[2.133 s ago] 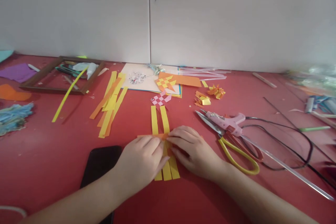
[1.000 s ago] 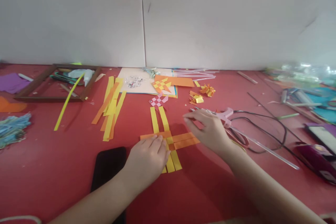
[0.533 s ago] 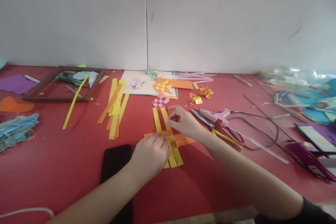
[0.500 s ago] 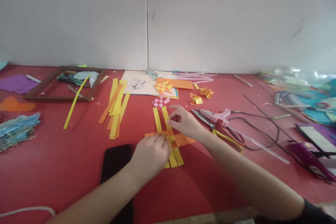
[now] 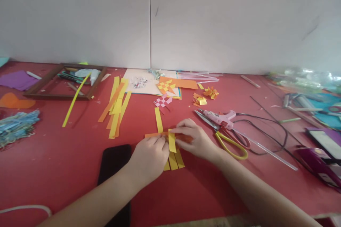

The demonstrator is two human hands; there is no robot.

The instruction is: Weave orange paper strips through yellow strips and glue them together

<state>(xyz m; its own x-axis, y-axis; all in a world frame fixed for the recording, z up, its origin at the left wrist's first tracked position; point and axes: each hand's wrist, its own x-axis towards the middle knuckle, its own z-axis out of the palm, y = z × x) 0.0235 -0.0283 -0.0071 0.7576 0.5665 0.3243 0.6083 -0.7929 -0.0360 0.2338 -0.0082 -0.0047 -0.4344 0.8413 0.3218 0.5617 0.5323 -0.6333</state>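
Observation:
On the red table lies a weave of yellow strips [image 5: 173,159] crossed by orange strips [image 5: 152,135]. My left hand [image 5: 150,156] presses down on the left part of the weave, fingers curled. My right hand [image 5: 195,141] pinches one yellow strip [image 5: 172,141], which is folded back toward me over the orange ones. The other yellow strip [image 5: 158,120] still points away from me. My right hand covers the right ends of the orange strips.
A black phone [image 5: 113,161] lies under my left forearm. Yellow-handled scissors [image 5: 226,138] and a pink glue gun [image 5: 221,116] with its cable lie to the right. Loose yellow and orange strips [image 5: 115,108], woven paper pieces [image 5: 163,101], a wooden frame [image 5: 62,81] and blue yarn [image 5: 16,127] lie behind and left.
My right hand came back from the scissors side, took the far end of one yellow strip and folded it toward me over the orange strips. My left hand stayed on the weave.

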